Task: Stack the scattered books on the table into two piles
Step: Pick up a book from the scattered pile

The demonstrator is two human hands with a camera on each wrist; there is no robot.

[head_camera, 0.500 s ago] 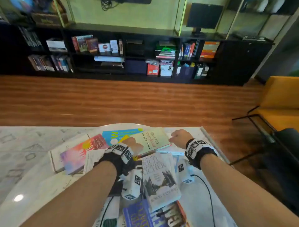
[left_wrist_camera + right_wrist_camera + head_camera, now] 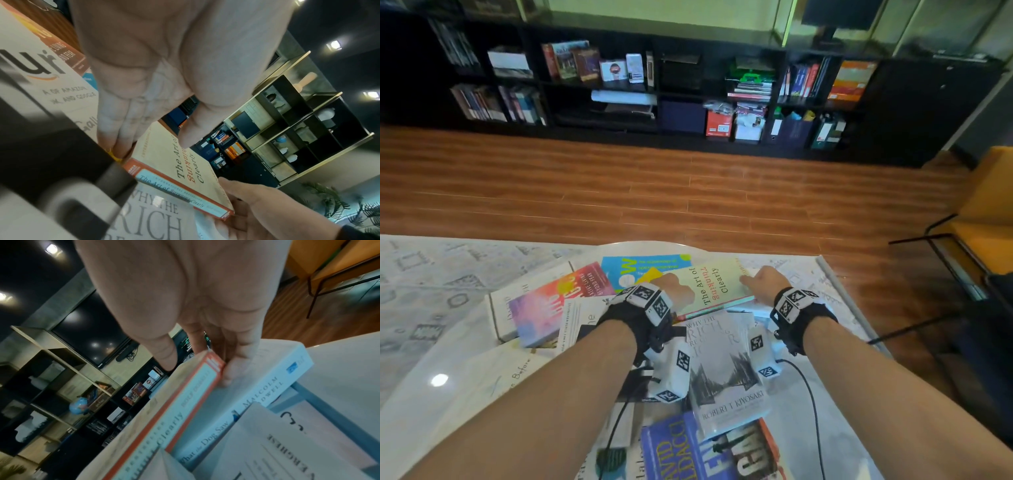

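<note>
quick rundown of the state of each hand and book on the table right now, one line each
left hand: grips the left end of The Art of Thinking Clearly
right hand: pinches that book's right end, thumb on the cover
The Art of Thinking Clearly: closed, cover up, lying over other books
Why the Rich book: closed, flat, untouched
pink and orange book: closed, overlapping neighbours
blue David Baldacci book: closed, partly covered

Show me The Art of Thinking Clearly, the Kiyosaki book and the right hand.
The Art of Thinking Clearly (image 2: 714, 286): head view, front cover, on the title.
Kiyosaki book (image 2: 726, 377): head view, middle of grey cover.
Right hand (image 2: 767, 282): head view, back of hand.
</note>
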